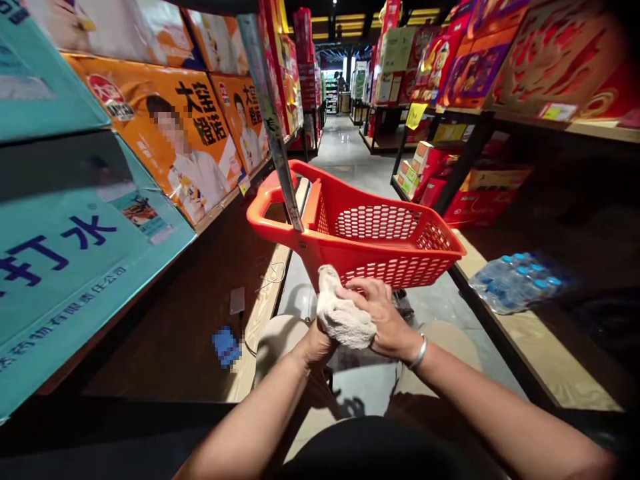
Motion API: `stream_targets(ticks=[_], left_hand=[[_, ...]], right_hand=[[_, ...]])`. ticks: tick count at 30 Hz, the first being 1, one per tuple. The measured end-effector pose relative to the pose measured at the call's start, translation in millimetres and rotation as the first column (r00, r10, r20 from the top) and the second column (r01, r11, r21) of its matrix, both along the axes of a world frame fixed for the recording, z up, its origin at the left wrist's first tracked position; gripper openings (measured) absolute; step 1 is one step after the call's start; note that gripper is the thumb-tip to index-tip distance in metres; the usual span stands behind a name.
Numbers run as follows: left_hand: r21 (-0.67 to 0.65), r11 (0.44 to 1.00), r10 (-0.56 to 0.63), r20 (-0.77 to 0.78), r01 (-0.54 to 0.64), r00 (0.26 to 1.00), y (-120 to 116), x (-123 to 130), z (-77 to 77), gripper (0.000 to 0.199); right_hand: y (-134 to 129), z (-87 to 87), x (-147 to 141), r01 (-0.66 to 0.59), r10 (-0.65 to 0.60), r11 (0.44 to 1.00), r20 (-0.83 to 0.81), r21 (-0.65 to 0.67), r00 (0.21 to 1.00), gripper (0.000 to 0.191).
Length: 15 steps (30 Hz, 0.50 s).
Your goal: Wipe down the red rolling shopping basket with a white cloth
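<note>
A crumpled off-white cloth [345, 319] is bunched between my two hands, in front of a red shopping cart [345, 250]. My left hand [319, 345] grips the cloth from below, its fingers mostly hidden under the fabric. From the right side, my right hand [390, 323] presses bent fingers onto the cloth and holds it. A silver bracelet [423, 352] circles the right wrist. The cart's perforated basket and looped handle lie just beyond the hands. A metal post [275, 127] rises in front of the cart's left side.
Orange drink cartons [190, 140] and teal boxes [75, 267] fill the left shelf. Below lies a blue packet [226, 347]. Shrink-wrapped water bottles [515, 283] sit on the low right shelf [560, 363]. A grey-floored aisle [345, 137] runs ahead between stacked gift boxes.
</note>
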<state>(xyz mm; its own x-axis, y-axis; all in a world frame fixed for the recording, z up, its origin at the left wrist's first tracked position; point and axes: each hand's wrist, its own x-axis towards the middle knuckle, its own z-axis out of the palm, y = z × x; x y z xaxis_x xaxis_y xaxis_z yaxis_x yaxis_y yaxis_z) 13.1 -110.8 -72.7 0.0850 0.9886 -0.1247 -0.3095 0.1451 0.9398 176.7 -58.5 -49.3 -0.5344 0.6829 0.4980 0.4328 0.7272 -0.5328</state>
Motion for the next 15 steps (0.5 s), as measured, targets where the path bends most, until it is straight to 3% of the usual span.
stream_targets(ticks=[2,6,10,12,15], left_hand=[[-0.113,0.993,0.045,0.070,-0.037,0.997,-8,6,-15.0,0.067],[-0.254,0.945,0.241,0.111,-0.207,0.964,-10,0,-30.2,0.044],[-0.204,0.888,0.410,-0.060,-0.413,0.910,-1,-17,-30.3,0.028],[-0.203,0.869,0.427,-0.152,-0.451,0.891,0,-25,-30.0,0.034],[-0.328,0.859,0.329,-0.233,-0.392,0.915,-3,-29,-31.9,0.063]], right_hand=[[-12,-13.8,5,-0.006,0.003,0.988,-0.019,-0.157,1.000,0.046],[-3,-21.0,14,0.089,-0.212,0.913,-0.278,-0.398,0.937,0.043],[22,-16.3,24,0.014,-0.460,0.710,-0.449,-0.704,0.766,0.032],[30,-15.4,29,-0.064,-0.539,0.602,-0.465,-0.796,0.702,0.031],[31,-15.4,32,-0.168,-0.470,0.569,-0.486,-0.805,0.737,0.029]])
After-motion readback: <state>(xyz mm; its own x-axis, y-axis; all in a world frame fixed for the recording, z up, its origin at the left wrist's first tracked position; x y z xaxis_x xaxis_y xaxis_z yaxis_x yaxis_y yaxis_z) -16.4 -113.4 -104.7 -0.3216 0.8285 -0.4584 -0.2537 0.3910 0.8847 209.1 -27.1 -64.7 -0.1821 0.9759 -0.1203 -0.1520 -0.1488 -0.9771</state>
